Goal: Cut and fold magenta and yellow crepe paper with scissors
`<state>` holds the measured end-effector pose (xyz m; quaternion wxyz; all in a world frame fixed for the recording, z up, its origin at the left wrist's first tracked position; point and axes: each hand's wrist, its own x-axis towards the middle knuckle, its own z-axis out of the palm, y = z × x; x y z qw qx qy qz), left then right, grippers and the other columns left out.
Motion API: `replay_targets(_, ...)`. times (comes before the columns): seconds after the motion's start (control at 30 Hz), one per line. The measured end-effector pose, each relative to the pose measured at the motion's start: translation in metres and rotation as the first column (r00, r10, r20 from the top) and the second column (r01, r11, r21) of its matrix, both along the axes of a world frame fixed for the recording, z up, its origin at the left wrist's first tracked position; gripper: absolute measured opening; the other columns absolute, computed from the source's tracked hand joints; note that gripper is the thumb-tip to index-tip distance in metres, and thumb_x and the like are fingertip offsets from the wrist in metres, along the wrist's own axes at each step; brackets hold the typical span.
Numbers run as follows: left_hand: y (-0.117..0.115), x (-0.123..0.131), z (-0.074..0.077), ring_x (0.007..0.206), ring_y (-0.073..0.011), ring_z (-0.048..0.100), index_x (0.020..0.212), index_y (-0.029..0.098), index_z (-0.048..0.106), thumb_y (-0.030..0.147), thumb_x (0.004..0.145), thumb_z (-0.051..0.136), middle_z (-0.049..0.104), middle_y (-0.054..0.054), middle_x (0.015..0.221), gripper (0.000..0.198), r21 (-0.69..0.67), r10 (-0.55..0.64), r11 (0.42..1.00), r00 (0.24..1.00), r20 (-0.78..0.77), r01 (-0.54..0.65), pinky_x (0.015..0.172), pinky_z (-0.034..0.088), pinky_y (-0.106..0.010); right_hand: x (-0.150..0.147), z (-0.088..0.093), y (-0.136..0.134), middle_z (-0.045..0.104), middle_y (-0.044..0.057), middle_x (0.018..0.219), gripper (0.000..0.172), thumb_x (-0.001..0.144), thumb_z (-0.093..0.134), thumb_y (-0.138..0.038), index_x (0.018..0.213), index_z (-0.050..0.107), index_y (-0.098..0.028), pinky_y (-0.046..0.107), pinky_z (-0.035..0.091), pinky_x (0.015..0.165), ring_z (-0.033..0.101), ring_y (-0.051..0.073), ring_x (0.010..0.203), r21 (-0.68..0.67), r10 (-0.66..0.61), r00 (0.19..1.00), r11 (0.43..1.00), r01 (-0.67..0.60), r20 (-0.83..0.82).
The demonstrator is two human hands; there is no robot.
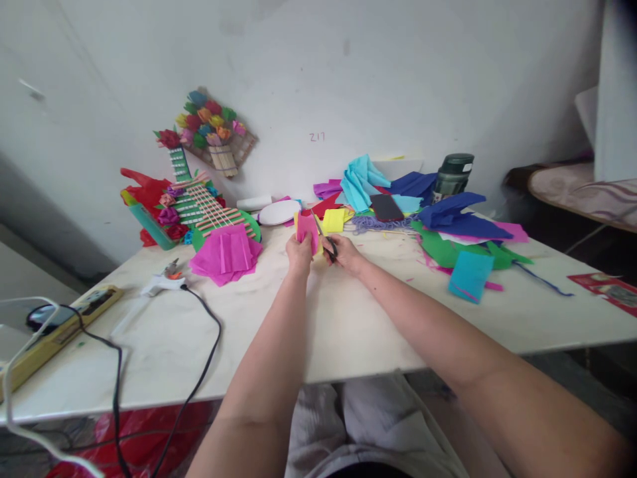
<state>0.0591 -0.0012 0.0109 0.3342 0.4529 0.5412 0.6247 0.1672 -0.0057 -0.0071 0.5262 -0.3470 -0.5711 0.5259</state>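
My left hand point(299, 254) pinches a small piece of pink paper point(307, 229) with yellow paper point(320, 249) behind it. In my right hand point(346, 252) is a pair of scissors point(330, 248) with dark handles, its blades lying along the right edge of the pink paper. Both hands are close together above the middle of the white table point(348, 318). To the left lies a pile of magenta paper sheets point(227, 255). Just behind my hands is a folded yellow paper point(334, 219).
A guitar-shaped craft point(199, 206) with paper flowers leans at left. A glue gun point(164, 282), its black cord and a power strip point(64, 332) occupy the left side. Coloured crepe paper point(452, 245), a phone point(387, 208) and a dark green flask point(452, 176) stand or lie at right.
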Motion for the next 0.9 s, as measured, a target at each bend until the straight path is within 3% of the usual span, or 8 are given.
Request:
replay_targets(0.27, -0.001, -0.002, -0.001, 0.033, -0.0061, 0.033, 0.065, 0.016, 0.047, 0.029, 0.071, 0.054, 0.038, 0.006, 0.043, 0.016, 0.033, -0.065, 0.997, 0.997, 0.031, 0.064, 0.031, 0.024, -0.018, 0.008, 0.008, -0.008, 0.054, -0.002, 0.048, 0.042, 0.072, 0.050, -0.059, 0.074, 0.049, -0.017, 0.016, 0.018, 0.027, 0.050, 0.008, 0.036, -0.029, 0.054, 0.997, 0.998, -0.053, 0.053)
replay_targets(0.63, -0.004, 0.000, 0.001, 0.033, -0.0056, 0.031, 0.065, 0.016, 0.046, 0.030, 0.070, 0.057, 0.038, 0.007, 0.042, 0.018, 0.033, -0.127, 0.992, 0.991, 0.052, 0.125, 0.031, 0.021, -0.018, 0.012, 0.005, -0.005, 0.055, -0.001, 0.048, 0.045, 0.071, 0.051, -0.060, 0.078, 0.053, -0.016, 0.016, 0.018, 0.027, 0.051, 0.008, 0.035, -0.017, 0.043, 0.999, 0.999, -0.044, -0.011)
replay_targets(0.9, -0.007, -0.001, 0.001, 0.037, -0.0061, 0.036, 0.064, 0.015, 0.050, 0.033, 0.063, 0.063, 0.042, 0.005, 0.044, 0.022, 0.045, -0.148, 0.989, 0.975, 0.165, 0.143, 0.036, 0.024, -0.018, 0.011, 0.005, -0.004, 0.055, -0.002, 0.048, 0.048, 0.071, 0.050, -0.061, 0.081, 0.054, -0.015, 0.015, 0.018, 0.027, 0.050, 0.007, 0.035, -0.016, 0.045, 0.998, 0.999, -0.045, -0.038)
